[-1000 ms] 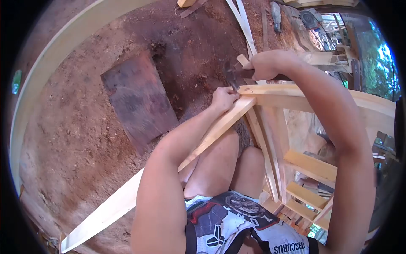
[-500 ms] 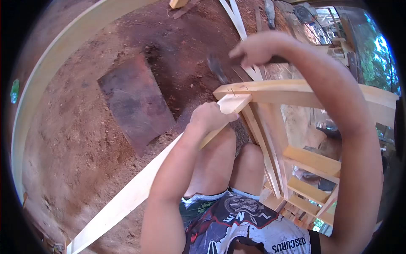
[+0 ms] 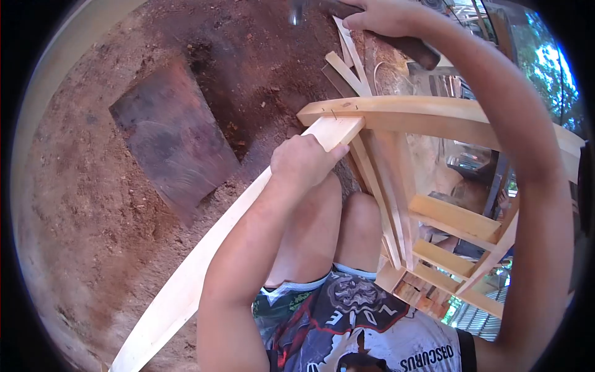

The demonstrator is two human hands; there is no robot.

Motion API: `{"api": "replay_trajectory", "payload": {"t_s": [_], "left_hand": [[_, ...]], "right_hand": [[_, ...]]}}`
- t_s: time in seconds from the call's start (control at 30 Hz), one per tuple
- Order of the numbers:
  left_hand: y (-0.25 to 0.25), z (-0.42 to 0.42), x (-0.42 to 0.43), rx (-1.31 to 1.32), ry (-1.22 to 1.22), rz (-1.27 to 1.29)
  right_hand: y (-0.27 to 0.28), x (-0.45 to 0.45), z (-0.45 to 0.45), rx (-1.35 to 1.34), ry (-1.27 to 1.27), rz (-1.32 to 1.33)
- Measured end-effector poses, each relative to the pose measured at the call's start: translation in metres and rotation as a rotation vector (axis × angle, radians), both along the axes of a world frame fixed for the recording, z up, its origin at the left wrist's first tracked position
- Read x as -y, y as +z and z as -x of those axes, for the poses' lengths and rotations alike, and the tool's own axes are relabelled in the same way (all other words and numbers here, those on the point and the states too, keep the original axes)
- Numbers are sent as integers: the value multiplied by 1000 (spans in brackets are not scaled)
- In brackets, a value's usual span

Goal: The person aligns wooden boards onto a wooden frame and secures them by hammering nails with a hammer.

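My left hand (image 3: 302, 162) is wrapped round a long pale board (image 3: 186, 279) near its upper end. That end butts against a thicker wooden beam (image 3: 421, 115), where several nails (image 3: 334, 114) stand up at the joint. High at the top of the view, my right hand (image 3: 384, 17) grips a hammer (image 3: 412, 49) by its dark handle, raised away from the nails. The hammer's head is blurred near the top edge.
A dark flat sheet (image 3: 176, 136) lies on the reddish dirt at the left. Thin wood strips (image 3: 350, 62) lie beyond the beam. Upright boards and shelf-like slats (image 3: 452, 220) stand at the right. A curved pale board borders the far left.
My left hand has slid back from the nails at the joint and now clasps the board. My right hand has lifted the hammer up and away from the beam. The view has shifted slightly.
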State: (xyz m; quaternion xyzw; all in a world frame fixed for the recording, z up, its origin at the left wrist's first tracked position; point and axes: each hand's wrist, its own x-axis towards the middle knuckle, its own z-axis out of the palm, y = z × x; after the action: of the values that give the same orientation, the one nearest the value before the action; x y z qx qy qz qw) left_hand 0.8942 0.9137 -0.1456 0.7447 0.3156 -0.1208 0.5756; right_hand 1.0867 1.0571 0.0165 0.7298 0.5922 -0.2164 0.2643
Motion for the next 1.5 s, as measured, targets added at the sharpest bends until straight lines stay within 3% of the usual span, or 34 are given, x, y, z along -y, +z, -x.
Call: {"api": "replay_trajectory", "payload": {"t_s": [0.07, 0.17, 0.23, 0.3, 0.33, 0.43, 0.5, 0.57, 0.6, 0.67, 0.73, 0.8, 0.87, 0.97, 1.0, 1.07, 1.2, 1.27, 1.33, 1.5], "left_hand": [[-7, -2, 2, 7, 33, 7], [-7, -1, 1, 38, 42, 3], [-6, 3, 2, 18, 42, 25], [-1, 0, -2, 18, 27, 26], [2, -1, -3, -1, 26, 37], [0, -2, -4, -31, 22, 52], [0, -1, -2, -30, 24, 48], [-2, 3, -2, 53, 82, 46], [-2, 6, 1, 44, 84, 54], [-2, 2, 0, 29, 69, 18], [-1, -1, 0, 16, 72, 40], [-4, 0, 0, -3, 89, 60], [-4, -1, 1, -15, 91, 61], [-2, -1, 0, -10, 74, 23], [-3, 1, 1, -17, 73, 31], [-4, -1, 1, -11, 79, 38], [-4, 0, -1, -18, 89, 52], [-2, 0, 0, -15, 84, 58], [-2, -2, -1, -9, 85, 20], [7, 0, -1, 8, 12, -67]], "right_hand": [[-35, 31, -27, -77, 80, -5], [-46, 52, -52, -66, 467, 346], [-33, 43, -23, -46, 371, 459], [-15, 27, -11, -116, -91, 299], [1, 21, 11, -81, -91, 128], [-34, 53, -22, -45, 69, 87], [-39, 69, -13, 113, 219, 521], [-32, 73, -10, 40, 275, 484], [-15, 47, 16, 34, 80, 673], [-12, 33, 2, 2, 151, 524], [-4, 20, 3, -100, -33, 78], [-24, 38, -16, -114, 23, 2], [-45, 62, -25, 18, 253, 196], [-26, 47, 28, 109, 192, 720], [-21, 37, 31, 91, 188, 673], [-40, 34, -7, -60, 254, 147], [-44, 38, -16, -1, -43, -30], [-53, 69, -24, 39, 523, 435], [-32, 55, 14, 57, 374, 545], [-36, 35, -12, -73, 197, 130]]}}
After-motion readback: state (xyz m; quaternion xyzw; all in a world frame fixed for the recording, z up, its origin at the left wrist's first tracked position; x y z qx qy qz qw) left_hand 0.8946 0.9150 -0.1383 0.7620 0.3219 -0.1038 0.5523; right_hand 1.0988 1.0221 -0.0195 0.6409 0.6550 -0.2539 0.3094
